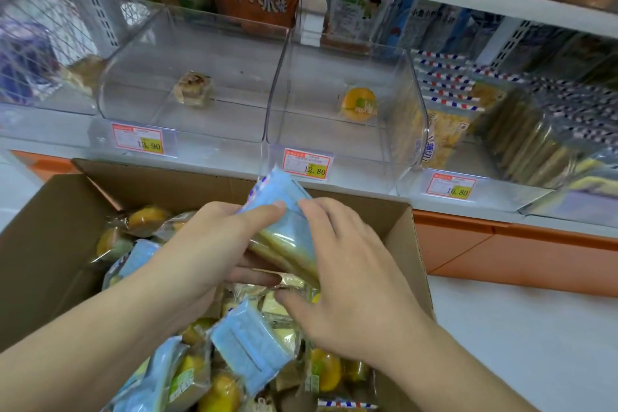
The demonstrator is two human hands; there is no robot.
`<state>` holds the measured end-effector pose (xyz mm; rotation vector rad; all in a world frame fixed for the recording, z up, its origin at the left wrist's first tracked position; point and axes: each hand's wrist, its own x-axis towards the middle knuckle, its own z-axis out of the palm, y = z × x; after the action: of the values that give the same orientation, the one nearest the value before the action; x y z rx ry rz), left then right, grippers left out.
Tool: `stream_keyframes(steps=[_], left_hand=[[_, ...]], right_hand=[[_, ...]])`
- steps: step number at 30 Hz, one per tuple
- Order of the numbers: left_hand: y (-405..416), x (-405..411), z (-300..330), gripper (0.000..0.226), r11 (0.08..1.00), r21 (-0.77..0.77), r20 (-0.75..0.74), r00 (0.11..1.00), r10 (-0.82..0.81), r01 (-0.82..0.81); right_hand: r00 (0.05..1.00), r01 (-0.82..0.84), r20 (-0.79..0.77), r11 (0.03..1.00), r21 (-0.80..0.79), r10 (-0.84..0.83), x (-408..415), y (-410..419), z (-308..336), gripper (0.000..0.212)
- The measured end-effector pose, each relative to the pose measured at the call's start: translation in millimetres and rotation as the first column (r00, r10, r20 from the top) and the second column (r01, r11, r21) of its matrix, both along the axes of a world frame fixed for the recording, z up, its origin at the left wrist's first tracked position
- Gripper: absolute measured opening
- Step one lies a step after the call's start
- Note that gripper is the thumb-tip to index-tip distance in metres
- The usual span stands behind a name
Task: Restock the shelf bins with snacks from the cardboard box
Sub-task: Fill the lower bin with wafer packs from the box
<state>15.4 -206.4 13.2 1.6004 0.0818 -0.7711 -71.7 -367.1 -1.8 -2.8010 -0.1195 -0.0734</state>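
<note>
— Cardboard box [50, 227] sits below the shelf [368, 174]; both hands, left [207, 244] and right [347, 278], are closed round a stack of blue packs [284, 231] above it.

— Next?

— Probably lift them to a bin [187, 77]. Which bin is unclear: near ones hold one pastry [194, 89] and one orange cake [359, 104]. Box flap and bin lips are in the path.

In front of you, the white shelf [214, 160] carries clear plastic bins [187, 130] side by side, with the open brown cardboard box [50, 227] below on the pale floor [535, 328].
</note>
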Motion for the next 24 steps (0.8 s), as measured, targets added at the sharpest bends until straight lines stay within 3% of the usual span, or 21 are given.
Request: stream_keyframes(steps=[2, 4, 6, 8, 10, 12, 14, 17, 20, 21, 24], left_hand=[[-1, -2, 3, 0.036, 0.999, -0.030, -0.078, 0.997, 0.020, -0.022], [-2, -3, 9, 0.038, 0.997, -0.069, -0.150, 0.989, 0.011, -0.022], [1, -2, 14, 0.047, 0.989, -0.146, -0.204, 0.979, -0.021, -0.009], [6, 2, 20, 0.061, 0.973, -0.229, -0.204, 0.975, -0.091, 0.043], [9, 7, 25, 0.068, 0.967, -0.239, -0.113, 0.986, -0.121, 0.091], [9, 11, 25, 0.059, 0.989, -0.140, 0.036, 0.999, -0.039, 0.044], [9, 13, 19, 0.054, 0.998, -0.049, 0.162, 0.985, 0.058, -0.051], [7, 10, 13, 0.058, 0.998, -0.067, 0.156, 0.988, 0.005, 0.006], [0, 4, 11, 0.049, 0.976, -0.196, 0.061, 0.994, -0.087, 0.097], [-3, 3, 11, 0.042, 0.973, -0.210, 0.063, 0.994, -0.085, 0.096], [-11, 2, 9, 0.026, 0.982, -0.182, 0.147, 0.989, -0.022, 0.049]], right_hand=[[1.000, -0.016, -0.001, 0.995, -0.095, 0.016, 2, -1, -4, 0.101], [1.000, -0.015, 0.010, 0.997, -0.081, 0.016, 5, -6, -6, 0.103], [0.999, 0.031, 0.005, 0.997, 0.066, -0.032, 8, -14, -2, 0.096], [0.988, 0.149, -0.085, 0.934, 0.326, -0.128, 12, -26, 5, 0.077], [0.949, 0.314, -0.221, 0.745, 0.588, -0.226, 13, -40, 12, 0.058], [0.913, 0.408, -0.363, 0.441, 0.800, -0.187, 11, -50, 19, 0.055], [0.902, 0.432, -0.424, 0.175, 0.885, -0.082, 9, -55, 24, 0.059], [0.905, 0.426, -0.424, -0.059, 0.903, 0.043, 5, -53, 28, 0.056], [0.896, 0.441, -0.432, -0.095, 0.893, 0.100, 4, -46, 27, 0.056], [0.893, 0.446, -0.441, -0.046, 0.894, 0.088, 4, -44, 28, 0.055], [0.895, 0.440, -0.446, 0.218, 0.871, -0.023, 5, -47, 28, 0.052]])
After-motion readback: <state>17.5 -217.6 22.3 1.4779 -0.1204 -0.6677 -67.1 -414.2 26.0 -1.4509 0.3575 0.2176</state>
